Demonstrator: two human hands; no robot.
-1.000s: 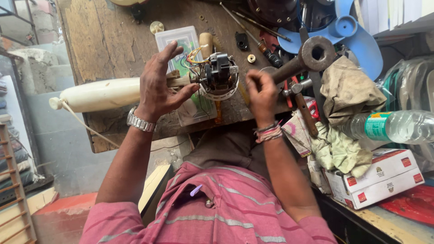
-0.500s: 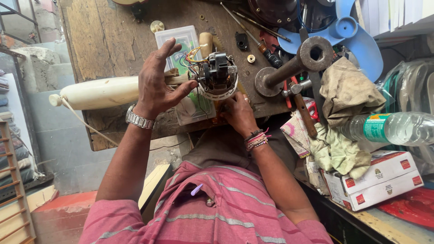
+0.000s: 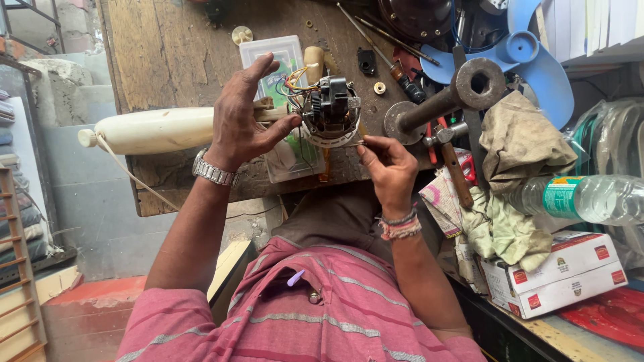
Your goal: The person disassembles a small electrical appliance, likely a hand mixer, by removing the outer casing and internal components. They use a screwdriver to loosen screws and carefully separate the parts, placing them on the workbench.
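left hand (image 3: 243,124) steadies fan motor (image 3: 330,110) | right hand (image 3: 388,164) pinches something (too small)

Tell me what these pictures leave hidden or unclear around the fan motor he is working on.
All from the head view:
- Right hand: what its fingertips pinch at the fan motor is too small to tell.
- Left hand: its palm hides where the cream fan stand joins the motor.
- Clear plastic box: motor and hands cover its lower contents.
- Blue fan blade: cut off by the top edge.
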